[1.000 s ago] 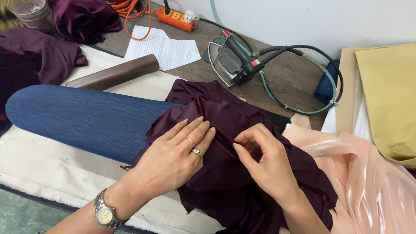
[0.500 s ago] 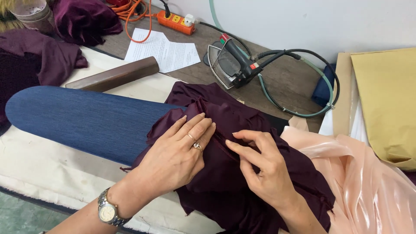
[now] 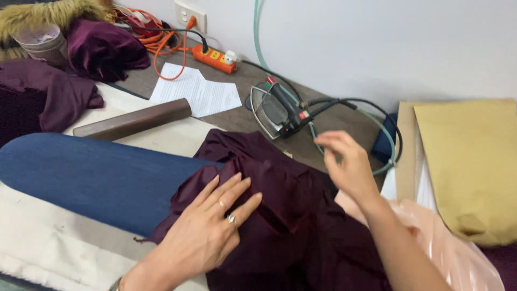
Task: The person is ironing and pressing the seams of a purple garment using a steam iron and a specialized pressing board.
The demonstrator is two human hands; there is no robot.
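Note:
A dark maroon garment lies draped over the end of a blue padded sleeve board. My left hand rests flat on the garment with fingers spread, a ring on one finger. Raised off the cloth, my right hand hovers in the air, fingers loosely curled and holding nothing, between the garment and a steam iron. The iron rests on the brown table behind the garment, its cord and hose looping to the right.
A dark wooden bar and white papers lie behind the board. An orange power strip sits by the wall. More maroon cloth is at left. Peach fabric and yellow-brown sheets lie at right.
My right hand has let go of the maroon cloth and lifted up toward the iron. The left hand stays pressed on the garment. The view has shifted slightly.

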